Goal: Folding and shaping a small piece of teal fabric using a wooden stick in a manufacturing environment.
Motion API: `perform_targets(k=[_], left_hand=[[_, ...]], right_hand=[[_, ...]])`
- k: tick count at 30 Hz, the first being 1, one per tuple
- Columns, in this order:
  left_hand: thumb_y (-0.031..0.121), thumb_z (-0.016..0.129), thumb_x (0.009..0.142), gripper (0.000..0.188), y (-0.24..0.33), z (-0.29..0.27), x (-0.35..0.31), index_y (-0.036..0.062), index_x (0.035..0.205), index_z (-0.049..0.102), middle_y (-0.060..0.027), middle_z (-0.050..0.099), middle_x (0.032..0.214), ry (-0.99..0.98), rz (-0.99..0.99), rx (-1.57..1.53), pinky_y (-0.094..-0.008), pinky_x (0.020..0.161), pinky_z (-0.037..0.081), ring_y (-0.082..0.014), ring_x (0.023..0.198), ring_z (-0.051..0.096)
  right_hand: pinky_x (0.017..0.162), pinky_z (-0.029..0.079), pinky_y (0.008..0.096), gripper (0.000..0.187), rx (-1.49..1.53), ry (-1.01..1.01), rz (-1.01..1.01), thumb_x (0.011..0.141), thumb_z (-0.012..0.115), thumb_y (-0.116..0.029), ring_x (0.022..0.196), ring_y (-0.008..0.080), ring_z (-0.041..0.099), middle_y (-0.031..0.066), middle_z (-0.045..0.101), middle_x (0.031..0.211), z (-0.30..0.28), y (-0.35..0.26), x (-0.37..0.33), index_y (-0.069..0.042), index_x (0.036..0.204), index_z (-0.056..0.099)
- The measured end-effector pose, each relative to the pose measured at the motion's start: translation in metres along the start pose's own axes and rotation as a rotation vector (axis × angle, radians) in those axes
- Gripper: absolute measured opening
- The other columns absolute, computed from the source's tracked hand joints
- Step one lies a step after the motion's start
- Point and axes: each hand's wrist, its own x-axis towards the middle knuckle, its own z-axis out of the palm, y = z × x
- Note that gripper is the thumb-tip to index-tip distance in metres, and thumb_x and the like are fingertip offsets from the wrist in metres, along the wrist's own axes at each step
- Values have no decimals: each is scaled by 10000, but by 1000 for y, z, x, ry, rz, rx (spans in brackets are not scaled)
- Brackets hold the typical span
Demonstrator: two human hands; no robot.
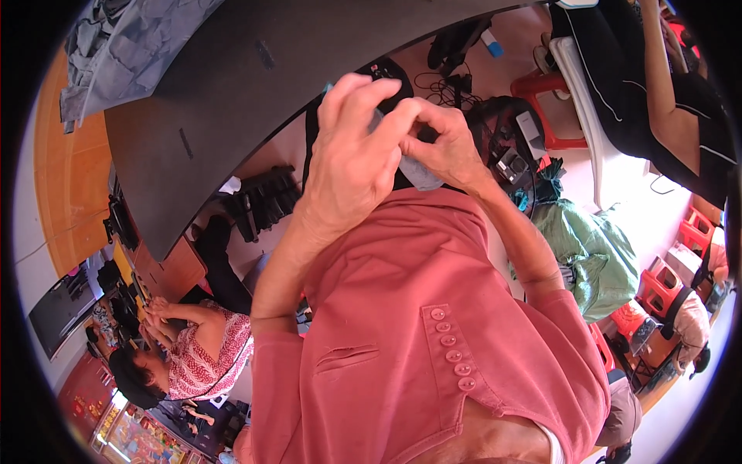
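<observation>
My left hand (349,158) and my right hand (444,151) meet in front of my body, just off the edge of the dark table (232,85). Grey cloth (421,176) shows below the right hand, with a bit more behind the left fingers. The right thumb and forefinger are pinched together on it. On the left, the forefinger reaches across to the right fingertips while the others curl; its thumb is mostly hidden. The exact spot they grip is covered by the fingers.
Grey cloth pieces (139,46) lie heaped on the table's far left. A green sack (591,255), a red stool (545,108) and tangled cables (448,85) are on the right. Another person in black (618,69) sits at the upper right; one in a patterned top (205,352) is lower left.
</observation>
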Motion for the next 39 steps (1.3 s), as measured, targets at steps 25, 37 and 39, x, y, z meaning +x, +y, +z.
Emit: perform_targets(k=[25, 37, 39], left_hand=[[-43, 626, 671, 257, 0, 0, -3, 9, 921, 597, -113, 576, 936, 137, 148, 125, -390, 816, 432, -327, 947, 534], [143, 661, 723, 233, 2, 53, -40, 0, 881, 568, -98, 586, 776, -116, -321, 71, -380, 664, 421, -264, 686, 533], [90, 622, 723, 166, -7, 58, -36, -3, 847, 562, -113, 576, 771, -68, -219, 133, -386, 666, 417, -279, 701, 533]], right_hand=[[454, 316, 160, 157, 746, -10, 289, 902, 600, -206, 549, 20, 407, -7, 524, 755, 3, 24, -14, -66, 885, 533], [691, 479, 251, 360, 1064, 134, 382, 942, 493, -367, 798, 101, 552, 25, 591, 927, 28, 33, -9, -32, 1051, 568], [728, 479, 252, 314, 961, 202, 263, 956, 480, -327, 818, 94, 555, 26, 594, 946, 36, 31, -4, -44, 1058, 570]])
